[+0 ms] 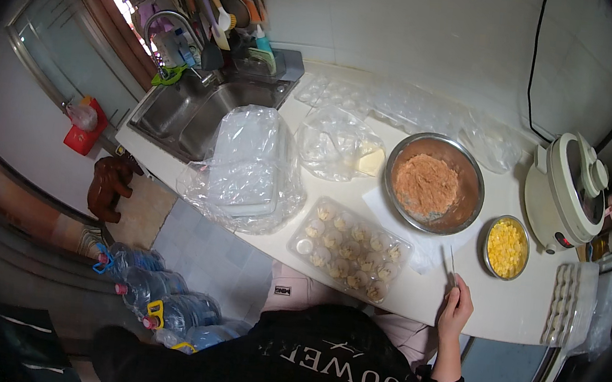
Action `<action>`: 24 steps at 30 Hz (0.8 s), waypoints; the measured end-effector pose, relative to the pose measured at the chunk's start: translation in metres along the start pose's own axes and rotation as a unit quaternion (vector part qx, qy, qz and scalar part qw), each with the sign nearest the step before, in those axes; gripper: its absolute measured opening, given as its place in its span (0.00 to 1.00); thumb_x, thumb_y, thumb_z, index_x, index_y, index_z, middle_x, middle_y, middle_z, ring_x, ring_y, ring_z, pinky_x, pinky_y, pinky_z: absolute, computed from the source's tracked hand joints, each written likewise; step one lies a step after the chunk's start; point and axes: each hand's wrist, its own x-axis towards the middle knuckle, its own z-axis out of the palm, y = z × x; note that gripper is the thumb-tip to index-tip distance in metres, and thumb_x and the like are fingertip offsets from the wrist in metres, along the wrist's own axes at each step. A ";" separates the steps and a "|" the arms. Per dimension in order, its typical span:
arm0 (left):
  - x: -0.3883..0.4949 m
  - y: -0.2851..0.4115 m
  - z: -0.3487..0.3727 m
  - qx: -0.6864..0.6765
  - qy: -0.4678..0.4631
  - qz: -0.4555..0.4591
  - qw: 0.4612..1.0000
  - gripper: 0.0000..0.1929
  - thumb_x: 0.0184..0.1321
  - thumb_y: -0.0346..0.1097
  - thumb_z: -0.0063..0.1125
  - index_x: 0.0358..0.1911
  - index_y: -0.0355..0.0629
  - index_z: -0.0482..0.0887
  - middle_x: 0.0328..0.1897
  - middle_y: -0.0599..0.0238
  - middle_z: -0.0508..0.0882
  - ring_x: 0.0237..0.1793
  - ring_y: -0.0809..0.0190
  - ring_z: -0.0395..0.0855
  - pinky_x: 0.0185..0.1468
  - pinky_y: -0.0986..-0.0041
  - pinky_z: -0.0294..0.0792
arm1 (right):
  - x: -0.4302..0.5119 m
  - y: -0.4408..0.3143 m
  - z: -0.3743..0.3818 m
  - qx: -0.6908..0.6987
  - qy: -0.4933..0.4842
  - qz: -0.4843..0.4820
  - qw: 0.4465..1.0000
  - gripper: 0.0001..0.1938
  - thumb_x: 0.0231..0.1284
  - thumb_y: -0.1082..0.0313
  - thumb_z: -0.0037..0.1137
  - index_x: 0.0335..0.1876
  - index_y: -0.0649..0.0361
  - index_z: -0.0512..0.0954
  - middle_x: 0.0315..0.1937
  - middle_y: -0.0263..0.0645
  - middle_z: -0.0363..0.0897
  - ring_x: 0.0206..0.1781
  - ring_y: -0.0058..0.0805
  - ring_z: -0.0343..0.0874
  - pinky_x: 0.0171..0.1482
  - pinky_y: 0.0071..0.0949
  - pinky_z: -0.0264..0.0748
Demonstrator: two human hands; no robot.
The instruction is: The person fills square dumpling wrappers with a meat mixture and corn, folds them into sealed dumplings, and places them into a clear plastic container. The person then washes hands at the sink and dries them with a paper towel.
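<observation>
My right hand [456, 310] is closed around the lower end of a thin metal utensil [452, 263], its kind hard to tell, at the counter's front edge. My left hand is out of view. In front of me a clear plastic tray [353, 248] holds several pale, pleated-top dumplings in round cups; one cup near its left end holds none. Behind it stands a steel bowl [434, 184] of pinkish minced filling, partly over a white sheet [416, 251]. A smaller metal bowl [506, 248] of yellow diced pieces, apparently corn, is at its right.
Plastic-wrapped white containers [248, 163] stand beside the sink [203, 109]. A clear bag [338, 144] with a pale yellow block [371, 161] lies behind the tray. An electric cooker [565, 194] and stacked trays [568, 304] are at the right. Water bottles [184, 312] stand on the floor at left.
</observation>
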 end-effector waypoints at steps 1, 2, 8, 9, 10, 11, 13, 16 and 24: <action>0.007 -0.001 0.002 -0.011 0.015 0.002 1.000 0.10 0.65 0.39 0.49 0.39 0.40 0.79 0.31 0.58 0.81 0.30 0.63 0.78 0.36 0.67 0.70 | 0.000 0.001 0.000 -0.001 -0.004 0.006 1.000 0.13 0.68 0.71 0.44 0.51 0.67 0.77 0.28 0.39 0.74 0.27 0.25 0.70 0.33 0.23 0.68; 0.012 0.000 0.006 -0.016 0.024 0.004 1.000 0.10 0.65 0.39 0.49 0.39 0.41 0.79 0.31 0.58 0.81 0.30 0.63 0.78 0.36 0.67 0.70 | 0.000 0.001 0.000 -0.010 -0.006 0.021 1.000 0.13 0.67 0.71 0.44 0.51 0.67 0.77 0.29 0.39 0.75 0.28 0.25 0.71 0.33 0.23 0.69; 0.018 0.009 0.006 -0.035 0.050 0.011 0.998 0.11 0.64 0.40 0.50 0.39 0.41 0.80 0.31 0.58 0.81 0.31 0.63 0.78 0.36 0.67 0.70 | 0.001 0.005 0.000 -0.015 -0.008 -0.003 1.000 0.13 0.67 0.71 0.44 0.51 0.67 0.76 0.33 0.42 0.78 0.31 0.27 0.74 0.37 0.24 0.71; 0.018 0.009 0.006 -0.035 0.051 0.011 0.998 0.11 0.64 0.40 0.50 0.39 0.41 0.80 0.31 0.59 0.81 0.31 0.63 0.78 0.36 0.67 0.70 | 0.001 0.005 0.000 -0.013 -0.009 0.001 1.000 0.13 0.67 0.71 0.44 0.51 0.67 0.76 0.34 0.42 0.79 0.31 0.27 0.74 0.37 0.24 0.71; 0.019 0.010 0.006 -0.037 0.050 0.013 0.998 0.11 0.64 0.40 0.50 0.40 0.41 0.80 0.31 0.59 0.81 0.31 0.63 0.78 0.36 0.67 0.70 | 0.001 0.005 0.000 -0.012 -0.010 0.006 1.000 0.13 0.67 0.71 0.44 0.51 0.67 0.76 0.34 0.42 0.79 0.31 0.27 0.74 0.37 0.24 0.71; 0.019 0.010 0.006 -0.037 0.051 0.012 0.998 0.11 0.64 0.40 0.50 0.40 0.41 0.80 0.31 0.59 0.81 0.31 0.63 0.78 0.36 0.67 0.70 | 0.001 0.004 0.000 -0.022 -0.012 0.026 0.999 0.13 0.67 0.71 0.44 0.51 0.67 0.76 0.34 0.42 0.79 0.31 0.26 0.74 0.37 0.24 0.71; 0.019 0.010 0.007 -0.038 0.052 0.013 0.998 0.11 0.64 0.40 0.50 0.40 0.41 0.80 0.31 0.59 0.81 0.31 0.63 0.78 0.36 0.67 0.70 | 0.000 0.002 0.000 -0.006 -0.010 0.014 1.000 0.13 0.67 0.71 0.44 0.51 0.68 0.76 0.34 0.41 0.79 0.31 0.26 0.74 0.37 0.23 0.71; 0.020 0.009 0.008 -0.042 0.052 0.013 0.998 0.11 0.64 0.40 0.50 0.40 0.41 0.80 0.31 0.59 0.81 0.31 0.63 0.78 0.36 0.67 0.70 | 0.001 -0.001 -0.001 -0.012 -0.024 0.021 0.999 0.13 0.68 0.71 0.44 0.51 0.68 0.76 0.34 0.42 0.79 0.31 0.25 0.74 0.37 0.23 0.71; 0.024 0.007 0.011 -0.048 0.051 0.014 0.997 0.11 0.63 0.41 0.51 0.40 0.42 0.80 0.31 0.60 0.81 0.31 0.63 0.78 0.36 0.67 0.71 | 0.001 0.005 0.000 -0.032 -0.015 0.001 0.999 0.13 0.68 0.70 0.44 0.51 0.68 0.76 0.34 0.42 0.78 0.30 0.26 0.72 0.36 0.23 0.70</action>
